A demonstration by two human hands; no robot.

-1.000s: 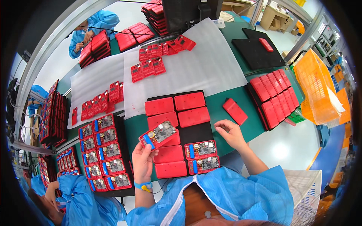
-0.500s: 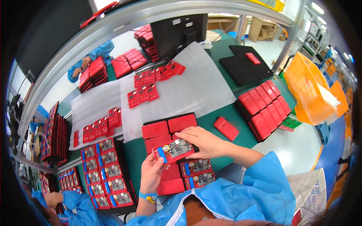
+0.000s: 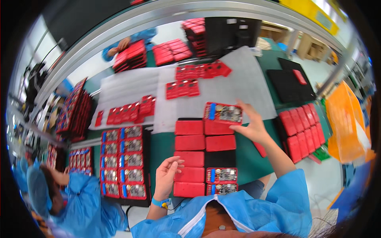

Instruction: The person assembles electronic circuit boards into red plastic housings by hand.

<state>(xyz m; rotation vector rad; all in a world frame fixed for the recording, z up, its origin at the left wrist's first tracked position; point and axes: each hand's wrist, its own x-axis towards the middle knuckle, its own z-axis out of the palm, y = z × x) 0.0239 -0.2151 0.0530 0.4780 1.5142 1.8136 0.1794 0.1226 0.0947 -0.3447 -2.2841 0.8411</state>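
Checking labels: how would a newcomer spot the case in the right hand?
Find the black tray at lower centre, bearing two columns of red cases. At its far right corner, the right hand grips an open red case showing a circuit board and blue strip. Its nearest neighbours are plain red; it alone is gripped.

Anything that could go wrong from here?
1. The right hand grips the open case by one end only, so it might tilt or slip.
2. The case's circuit board is uncovered, so a stray fingertip or a drop could damage parts.
3. A loose red case shows beside the right forearm, which might nudge it.
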